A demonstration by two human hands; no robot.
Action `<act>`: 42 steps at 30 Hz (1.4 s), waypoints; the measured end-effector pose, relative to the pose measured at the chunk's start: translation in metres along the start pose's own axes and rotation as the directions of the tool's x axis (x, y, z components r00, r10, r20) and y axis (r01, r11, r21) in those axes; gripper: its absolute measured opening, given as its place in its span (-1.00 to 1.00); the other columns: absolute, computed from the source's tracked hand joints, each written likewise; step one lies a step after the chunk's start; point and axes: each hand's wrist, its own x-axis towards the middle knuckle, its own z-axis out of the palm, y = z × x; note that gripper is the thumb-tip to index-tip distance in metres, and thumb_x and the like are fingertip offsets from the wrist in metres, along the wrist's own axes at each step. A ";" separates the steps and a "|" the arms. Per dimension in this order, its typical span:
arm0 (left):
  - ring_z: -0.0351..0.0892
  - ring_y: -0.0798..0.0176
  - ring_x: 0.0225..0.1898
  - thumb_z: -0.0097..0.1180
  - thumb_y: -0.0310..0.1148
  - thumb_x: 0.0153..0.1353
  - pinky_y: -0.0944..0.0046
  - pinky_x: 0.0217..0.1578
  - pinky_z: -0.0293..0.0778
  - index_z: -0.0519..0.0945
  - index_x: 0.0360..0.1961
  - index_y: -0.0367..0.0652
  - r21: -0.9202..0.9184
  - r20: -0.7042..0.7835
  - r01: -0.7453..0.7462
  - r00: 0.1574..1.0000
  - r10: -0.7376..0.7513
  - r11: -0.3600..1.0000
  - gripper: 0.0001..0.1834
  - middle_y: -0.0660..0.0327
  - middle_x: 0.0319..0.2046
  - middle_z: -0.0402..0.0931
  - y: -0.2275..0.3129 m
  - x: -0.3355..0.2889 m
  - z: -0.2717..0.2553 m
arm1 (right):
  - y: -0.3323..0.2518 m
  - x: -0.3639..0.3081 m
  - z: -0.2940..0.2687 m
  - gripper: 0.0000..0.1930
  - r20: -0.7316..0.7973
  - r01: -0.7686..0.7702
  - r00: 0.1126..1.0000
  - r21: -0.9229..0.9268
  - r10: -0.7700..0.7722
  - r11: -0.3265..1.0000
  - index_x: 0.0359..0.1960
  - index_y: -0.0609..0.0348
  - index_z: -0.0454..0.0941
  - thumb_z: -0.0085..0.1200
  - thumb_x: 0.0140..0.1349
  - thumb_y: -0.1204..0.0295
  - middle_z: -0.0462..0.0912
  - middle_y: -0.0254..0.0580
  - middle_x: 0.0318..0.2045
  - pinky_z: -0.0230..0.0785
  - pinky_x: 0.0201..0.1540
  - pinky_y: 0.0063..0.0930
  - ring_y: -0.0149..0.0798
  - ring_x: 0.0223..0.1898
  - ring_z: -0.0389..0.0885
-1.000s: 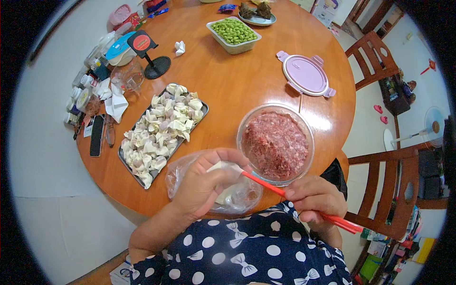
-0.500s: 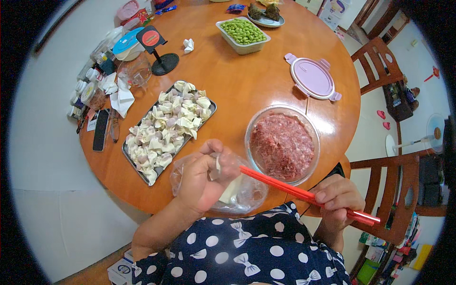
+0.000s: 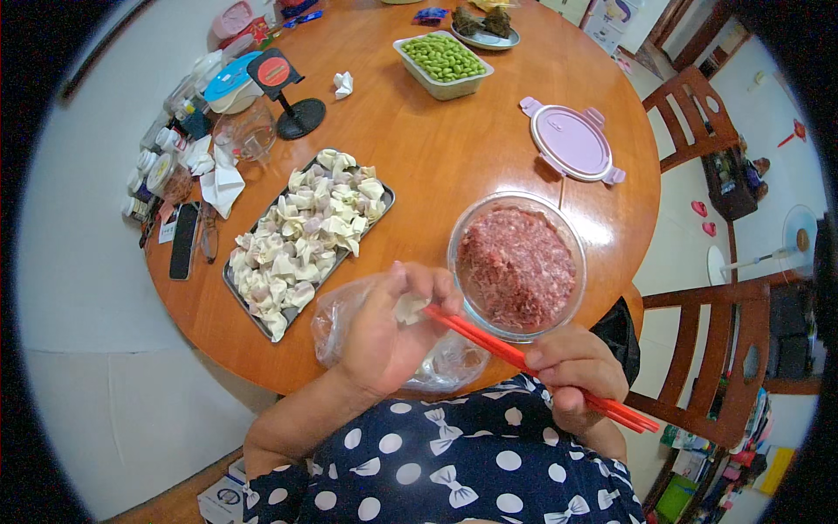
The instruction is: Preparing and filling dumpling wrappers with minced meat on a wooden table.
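Observation:
My right hand [image 3: 578, 374] grips a pair of red chopsticks [image 3: 497, 347], their tips reaching into my left hand. Curled fingers of my left hand [image 3: 393, 323] hold a pale wonton wrapper [image 3: 410, 308], mostly hidden by the fingers. Any filling on it is out of sight. Beneath that hand lies a clear plastic bag [image 3: 449, 365] on the table edge. Just beyond the chopsticks stands a round glass bowl of pink minced meat [image 3: 519, 266]. To the left, a dark tray [image 3: 390, 203] is heaped with folded wontons [image 3: 305, 231].
A lilac lid [image 3: 572, 141] lies behind the bowl. Farther back are a tub of green beans [image 3: 443, 65] and a plate [image 3: 502, 39] with wrapped dumplings. A black phone stand [image 3: 301, 118], a phone [image 3: 184, 240] and jars crowd the left rim. Wooden chairs [image 3: 698, 349] stand right.
My right hand has moved left with the chopsticks, bringing it closer to my left hand. My left hand has shifted slightly and its fingers have opened a little around the wrapper.

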 end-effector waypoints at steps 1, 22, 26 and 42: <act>0.39 0.21 -0.27 -0.14 -0.24 0.37 0.17 -0.11 0.39 0.42 -0.33 -0.17 0.133 -0.010 -0.019 1.000 0.020 0.991 -0.77 0.17 -0.36 0.35 -0.002 0.001 -0.004 | 0.003 -0.001 0.002 -0.68 0.000 0.000 1.000 -0.002 0.000 1.000 -0.30 0.34 0.58 0.14 0.24 0.23 0.64 0.07 -0.25 0.48 -0.13 -0.16 0.00 -0.20 0.63; 0.13 0.48 -0.61 0.01 -0.25 0.38 0.44 -0.44 0.23 0.51 -0.08 -0.06 -0.110 -0.271 -0.085 0.961 0.053 0.990 -0.81 0.42 -0.60 0.16 0.004 0.005 0.005 | -0.002 0.001 0.001 -0.69 0.252 0.084 0.965 -0.058 -0.067 0.995 -0.27 0.29 0.63 0.25 0.12 0.26 0.64 0.00 -0.16 0.47 -0.03 -0.16 0.02 -0.12 0.62; 0.14 0.47 -0.63 0.01 -0.22 0.38 0.44 -0.46 0.21 0.51 -0.11 -0.04 -0.107 -0.280 -0.053 0.960 0.021 0.993 -0.81 0.40 -0.60 0.18 0.004 0.001 0.010 | 0.003 0.003 0.008 -0.70 0.250 0.113 0.964 -0.059 -0.094 0.992 -0.27 0.28 0.63 0.27 0.11 0.27 0.64 -0.01 -0.17 0.49 -0.04 -0.17 0.02 -0.12 0.62; 0.11 0.54 -0.71 -0.06 -0.14 0.42 0.44 -0.59 0.24 0.51 -0.23 -0.15 0.460 -0.103 -0.552 0.745 0.659 0.696 -0.71 0.45 -0.70 0.16 0.076 -0.034 -0.038 | 0.000 0.013 0.010 -0.73 0.382 0.168 0.908 0.040 -0.170 0.985 -0.33 0.23 0.65 0.31 0.06 0.28 0.65 0.04 -0.21 0.53 -0.15 -0.17 0.02 -0.19 0.65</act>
